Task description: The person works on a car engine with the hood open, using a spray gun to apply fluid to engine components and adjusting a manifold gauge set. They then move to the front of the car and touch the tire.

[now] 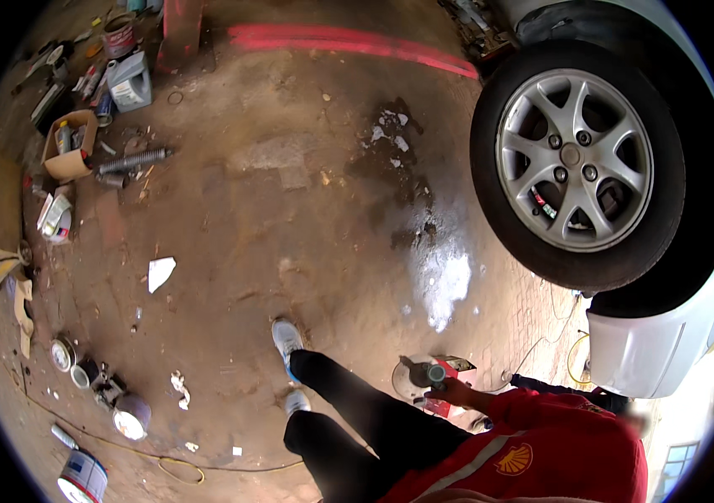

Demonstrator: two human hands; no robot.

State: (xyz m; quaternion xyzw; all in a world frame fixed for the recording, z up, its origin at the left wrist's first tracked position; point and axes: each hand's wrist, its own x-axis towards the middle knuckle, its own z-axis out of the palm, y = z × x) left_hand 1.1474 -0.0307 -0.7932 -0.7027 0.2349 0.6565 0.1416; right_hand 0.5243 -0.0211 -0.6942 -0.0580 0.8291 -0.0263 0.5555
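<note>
My right hand (455, 391) reaches out from a red sleeve, low and right of the middle. Its fingers are closed around a small dark cylinder (436, 374) with a round grey-green top; its exact kind is too small to make out. Just beyond that hand sits a pale round disc (408, 381) with a dark smudge, and beside it a red thing (437, 407) partly covered by the hand. Above and to the right is a car wheel (571, 156) with a black tyre and silver spoked rim, fitted in a light-coloured car. My left hand does not show.
A wet white patch (445, 281) marks the brown floor. Along the left lie a cardboard box (70, 144), a grey jug (129, 81), a coil-spring strut (135, 161), a paint bucket (83, 476) and a yellow cord (135, 451). Dark clothing (554, 386) shows behind my sleeve.
</note>
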